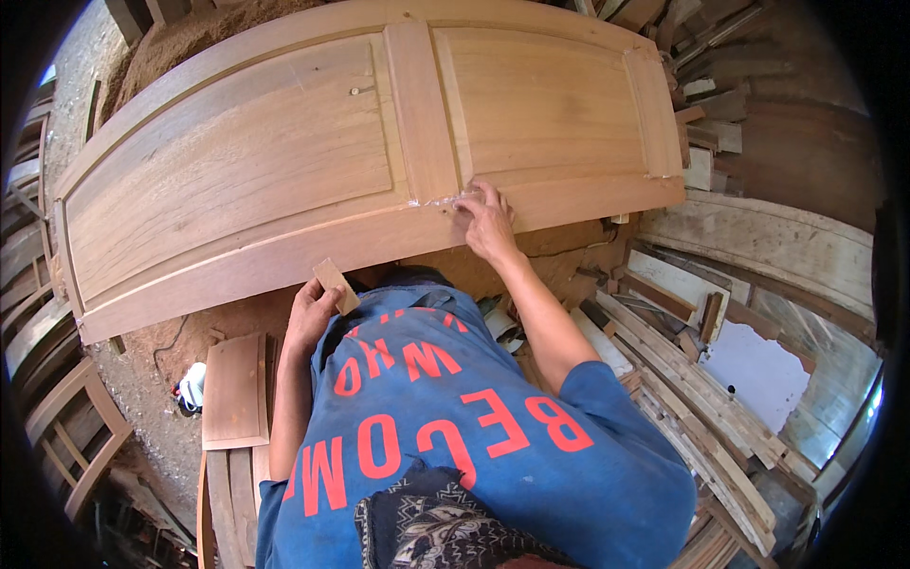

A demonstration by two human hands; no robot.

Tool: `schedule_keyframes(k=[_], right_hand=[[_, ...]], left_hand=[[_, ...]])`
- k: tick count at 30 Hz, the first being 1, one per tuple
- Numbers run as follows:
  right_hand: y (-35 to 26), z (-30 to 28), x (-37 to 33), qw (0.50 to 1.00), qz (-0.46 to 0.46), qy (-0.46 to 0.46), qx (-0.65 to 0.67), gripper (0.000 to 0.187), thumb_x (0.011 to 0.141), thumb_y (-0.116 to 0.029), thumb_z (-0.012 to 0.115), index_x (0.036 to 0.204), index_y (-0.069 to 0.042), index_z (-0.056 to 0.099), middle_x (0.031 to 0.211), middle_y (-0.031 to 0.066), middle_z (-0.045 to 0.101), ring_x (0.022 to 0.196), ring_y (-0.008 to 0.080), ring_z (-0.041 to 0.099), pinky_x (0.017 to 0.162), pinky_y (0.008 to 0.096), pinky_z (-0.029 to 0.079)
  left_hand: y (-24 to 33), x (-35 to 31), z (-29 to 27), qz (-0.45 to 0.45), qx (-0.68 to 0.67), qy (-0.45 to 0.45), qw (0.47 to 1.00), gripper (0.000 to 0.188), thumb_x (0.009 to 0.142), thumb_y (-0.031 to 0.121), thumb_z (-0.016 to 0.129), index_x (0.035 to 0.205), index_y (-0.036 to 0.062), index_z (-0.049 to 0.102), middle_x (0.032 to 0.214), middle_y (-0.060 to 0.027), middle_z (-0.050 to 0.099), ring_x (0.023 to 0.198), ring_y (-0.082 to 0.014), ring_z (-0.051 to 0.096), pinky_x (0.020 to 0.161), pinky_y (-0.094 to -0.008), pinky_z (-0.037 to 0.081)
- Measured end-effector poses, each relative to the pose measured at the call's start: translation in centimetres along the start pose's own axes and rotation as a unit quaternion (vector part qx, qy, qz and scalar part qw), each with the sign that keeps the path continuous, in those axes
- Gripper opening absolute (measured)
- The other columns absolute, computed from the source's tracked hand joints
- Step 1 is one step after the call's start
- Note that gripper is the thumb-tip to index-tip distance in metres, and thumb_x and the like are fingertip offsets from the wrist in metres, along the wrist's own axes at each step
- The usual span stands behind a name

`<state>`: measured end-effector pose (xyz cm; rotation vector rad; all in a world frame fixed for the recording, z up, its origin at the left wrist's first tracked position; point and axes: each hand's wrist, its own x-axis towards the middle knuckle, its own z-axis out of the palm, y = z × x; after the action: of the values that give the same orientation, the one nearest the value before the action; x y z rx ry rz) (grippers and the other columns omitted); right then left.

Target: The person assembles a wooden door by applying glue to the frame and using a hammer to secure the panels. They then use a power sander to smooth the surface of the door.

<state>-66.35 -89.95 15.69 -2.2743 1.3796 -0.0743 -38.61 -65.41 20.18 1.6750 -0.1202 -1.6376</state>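
A wooden panel door [422,114] lies flat in front of me, with two recessed panels and a crosspiece between them. My right hand [491,226] is at its near rail, where the crosspiece joins it; the fingers are bent and closed together at the tips. Whether they pinch something small cannot be made out. Along that joint runs a shiny whitish streak [436,201]. Close to my body, below the door's near edge, my left hand [311,311] grips a small flat tan piece [332,279], like thin wood or card, between thumb and fingers.
Beside my left arm stand stacked wooden boards [235,394], with a white object [192,387] on the ground next to them. Long timber strips [697,427] lie to my right. Wood offcuts [716,133] are heaped beyond the door's right end, and a wooden frame [81,431] leans at left.
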Motion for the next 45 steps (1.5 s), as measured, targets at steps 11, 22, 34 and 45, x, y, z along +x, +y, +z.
schedule_keyframes(k=[11, 22, 34, 45], right_hand=[[-2.7, 1.4, 0.0, 0.998, -0.026, -0.001, -0.056, 0.045, 0.083, 0.0, 0.063, 0.128, 0.0, 0.069, 0.156, 0.0161, 0.043, 0.143, 0.0402, 0.039, 0.112, 0.0641, 0.035], [-9.1, 3.8, 0.1, 0.976, 0.0, -0.145, -0.161, 0.066, 0.081, -0.007, 0.069, 0.143, 0.009, 0.054, 0.165, 0.0232, 0.031, 0.154, 0.0467, 0.022, 0.12, 0.0743, 0.016], [-9.4, 4.4, -2.7, 0.971, -0.126, -0.083, -0.188, 0.041, 0.078, -0.004, 0.061, 0.117, 0.002, 0.071, 0.155, 0.0225, 0.044, 0.145, 0.0471, 0.038, 0.118, 0.0681, 0.029], [-30.9, 11.4, -5.9, 0.955, -0.253, -0.154, 0.016, 0.047, 0.08, -0.003, 0.059, 0.126, -0.002, 0.07, 0.152, 0.0271, 0.047, 0.138, 0.0478, 0.045, 0.116, 0.0532, 0.039]], left_hand=[[-0.5, -0.2, -0.2, 0.004, 0.009, 0.023, 1.0, 0.034, 0.1, 0.018, 0.067, 0.127, -0.0021, 0.065, 0.111, -0.0068, 0.072, 0.099, -0.0163, 0.068, 0.089, -0.0338, 0.054], [-3.4, 0.9, -0.2, 0.08, 0.037, 0.046, 0.995, 0.044, 0.094, 0.025, 0.071, 0.123, -0.0081, 0.067, 0.108, -0.0156, 0.074, 0.098, -0.02, 0.07, 0.088, -0.0358, 0.057], [-3.3, 0.1, -4.2, 0.08, -0.035, 0.104, 0.991, 0.047, 0.092, 0.026, 0.073, 0.127, -0.0043, 0.066, 0.108, -0.0145, 0.076, 0.097, -0.0203, 0.072, 0.088, -0.0362, 0.057], [-9.1, -3.5, -20.1, 0.152, -0.15, 0.16, 0.964, 0.045, 0.088, 0.022, 0.081, 0.122, -0.0033, 0.067, 0.105, -0.0105, 0.074, 0.094, -0.0176, 0.07, 0.083, -0.0352, 0.058]])
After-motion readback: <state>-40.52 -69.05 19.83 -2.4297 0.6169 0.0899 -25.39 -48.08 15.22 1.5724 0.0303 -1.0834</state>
